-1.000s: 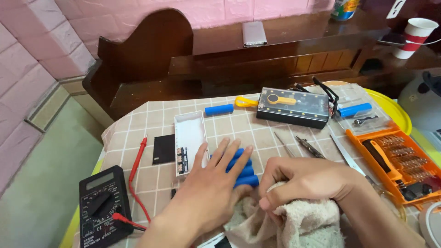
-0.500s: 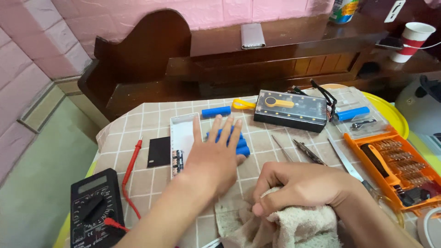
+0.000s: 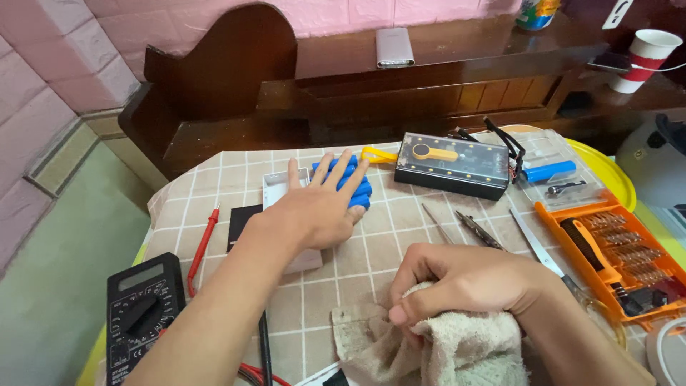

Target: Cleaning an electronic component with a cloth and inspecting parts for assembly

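My left hand [image 3: 318, 207] lies stretched out flat over a white tray [image 3: 274, 190], its spread fingertips touching several blue cylinder cells [image 3: 357, 190] on the checked tablecloth. My right hand [image 3: 464, 282] is closed on a beige cloth [image 3: 436, 347] near the table's front edge. A black box with a clear lid and a yellow part inside [image 3: 454, 164] sits beyond the cells, with a yellow handle [image 3: 379, 154] beside it.
A black multimeter [image 3: 141, 311] with a red probe [image 3: 202, 246] lies at the left. Tweezers [image 3: 479, 230] and a metal blade [image 3: 536, 246] rest mid-table. An orange screwdriver-bit case [image 3: 618, 250] sits right. A paper cup [image 3: 647, 57] stands on the dark wooden bench behind.
My left hand has reached forward, away from me, from beside the cloth to over the blue cells and white tray. My right hand stays on the cloth.
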